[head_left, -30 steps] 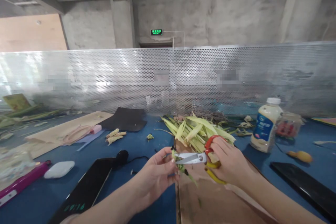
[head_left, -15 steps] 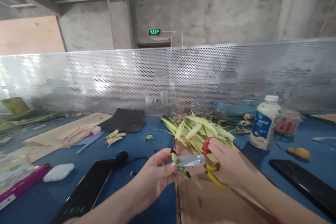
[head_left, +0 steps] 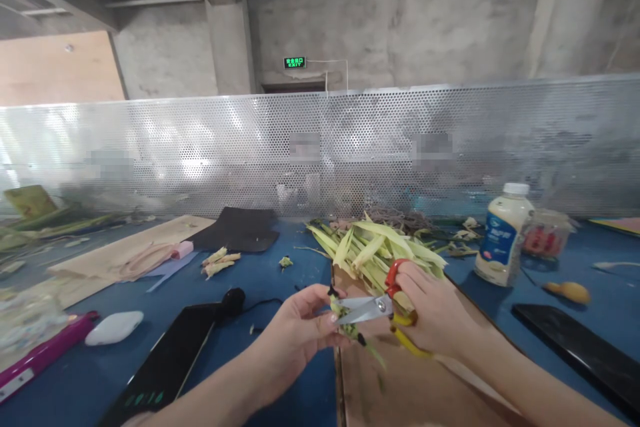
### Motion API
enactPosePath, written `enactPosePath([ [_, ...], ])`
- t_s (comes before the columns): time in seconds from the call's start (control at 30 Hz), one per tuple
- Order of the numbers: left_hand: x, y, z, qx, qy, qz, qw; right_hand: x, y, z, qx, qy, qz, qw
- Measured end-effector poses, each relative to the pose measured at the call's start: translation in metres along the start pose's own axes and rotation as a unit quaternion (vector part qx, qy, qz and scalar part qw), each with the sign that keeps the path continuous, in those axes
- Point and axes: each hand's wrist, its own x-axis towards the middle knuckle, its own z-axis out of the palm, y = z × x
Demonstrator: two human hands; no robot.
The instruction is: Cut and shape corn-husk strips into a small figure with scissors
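Observation:
My left hand pinches a small pale-green piece, apparently folded leaf, with dark tips and a thin green strip trailing from it. My right hand grips scissors with red and yellow handles. Their blades are slightly apart and reach to the green piece at my left fingertips; whether they touch it I cannot tell. Just beyond my hands, a heap of pale-green husks lies on the far end of a brown board.
A milk bottle, a clear tub and a black phone are on the right. Left of me lie a phone with its clock lit, a white case and a magenta tool. A perforated metal screen closes off the back.
The scissor blades have parted a little more at the green piece. Both hands have stayed almost in place.

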Motion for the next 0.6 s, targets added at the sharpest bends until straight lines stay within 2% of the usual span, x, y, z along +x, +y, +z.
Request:
enactPosePath([
  [0.2, 0.0011, -0.0020, -0.0028, 0.016, -0.012, 0.000, 1.000, -0.0027, 0.0019, 0.0007, 0.007, -0.020, -0.001, 1.000],
  [0.6, -0.0001, -0.0002, -0.0014, 0.008, -0.012, -0.007, 1.000, -0.0039, 0.0063, 0.0049, 0.003, 0.010, -0.025, 1.000],
])
